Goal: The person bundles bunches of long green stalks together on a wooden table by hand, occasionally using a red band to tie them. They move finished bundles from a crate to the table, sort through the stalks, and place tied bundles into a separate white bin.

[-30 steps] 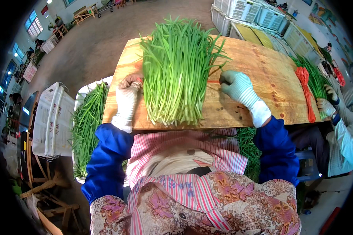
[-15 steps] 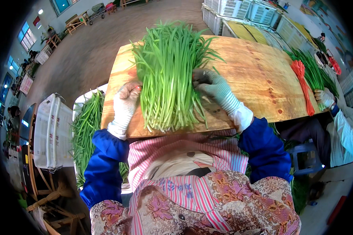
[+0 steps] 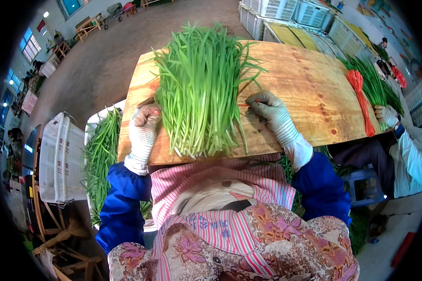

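Note:
A thick bundle of Chinese chives (image 3: 199,89) lies on the wooden board (image 3: 305,89), its green leaves at the far end and its pale cut ends near me. Just off the bundle's left side, my gloved left hand (image 3: 144,122) pinches a red tie, of which only a small bit shows at the fingertips. My gloved right hand (image 3: 272,110), a little way off the right side, pinches a red tie (image 3: 244,105) that runs toward the bundle. The stretch between is hidden, apparently beneath the chives.
A hank of red ties (image 3: 361,103) rests at the board's right end. Beyond it, a co-worker's gloved hand (image 3: 387,116) holds more chives (image 3: 375,84). Left of the board stands a white container of loose chives (image 3: 103,154) beside stacked white crates (image 3: 61,159). More crates (image 3: 309,18) stand behind.
My right hand has drawn away from the bundle to the right, baring a length of red tie. My left hand has shifted slightly left and down.

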Demonstrator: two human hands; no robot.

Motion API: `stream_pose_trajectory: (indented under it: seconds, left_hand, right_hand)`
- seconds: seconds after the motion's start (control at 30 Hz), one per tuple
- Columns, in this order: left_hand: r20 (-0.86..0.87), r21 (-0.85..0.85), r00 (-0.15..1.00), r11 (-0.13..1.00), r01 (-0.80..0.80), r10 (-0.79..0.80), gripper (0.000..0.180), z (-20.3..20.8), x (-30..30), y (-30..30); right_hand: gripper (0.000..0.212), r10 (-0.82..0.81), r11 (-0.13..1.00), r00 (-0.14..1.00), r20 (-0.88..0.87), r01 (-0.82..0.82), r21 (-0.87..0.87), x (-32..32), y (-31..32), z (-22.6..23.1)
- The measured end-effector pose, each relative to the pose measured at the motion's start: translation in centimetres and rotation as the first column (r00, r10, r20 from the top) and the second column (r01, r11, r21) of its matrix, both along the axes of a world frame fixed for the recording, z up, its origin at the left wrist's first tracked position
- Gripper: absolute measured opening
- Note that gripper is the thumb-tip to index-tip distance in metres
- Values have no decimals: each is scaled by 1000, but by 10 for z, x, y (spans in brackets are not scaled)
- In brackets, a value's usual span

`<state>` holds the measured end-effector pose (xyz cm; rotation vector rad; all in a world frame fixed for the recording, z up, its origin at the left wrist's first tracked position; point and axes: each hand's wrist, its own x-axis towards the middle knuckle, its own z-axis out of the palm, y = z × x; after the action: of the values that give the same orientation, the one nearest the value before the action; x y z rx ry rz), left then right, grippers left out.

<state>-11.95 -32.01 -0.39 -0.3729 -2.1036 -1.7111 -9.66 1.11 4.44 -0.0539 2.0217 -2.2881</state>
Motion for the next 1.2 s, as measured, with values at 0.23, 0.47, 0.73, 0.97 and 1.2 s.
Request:
stream_pose_trajectory:
  seconds: [0.23, 0.47, 0.73, 0.97, 1.2]
  left_hand:
    - [-317, -173, 948, 980, -95, 36, 15, 64, -5, 42]
    - [-591, -578, 720, 814, -62, -364, 14, 122, -34, 77]
    - [-216, -263, 915, 923, 281, -340, 17, 52, -35, 103]
    - [-59, -37, 933, 934, 354, -356, 24, 48, -34, 90]
    - [-115, -91, 943, 948, 304, -313, 21, 40, -30, 56]
  right_hand:
    - [12, 94, 980, 959, -266, -43, 194, -31, -21, 33]
    - [11, 293, 867, 837, -463, -28, 497, -49, -52, 66]
    - [13, 292, 816, 834, -469, 39, 577, -37, -50, 51]
    - [8, 210, 937, 819, -534, -11, 350, -42, -77, 36]
    - [9, 180, 967, 864, -470, -69, 243, -40, -103, 16]
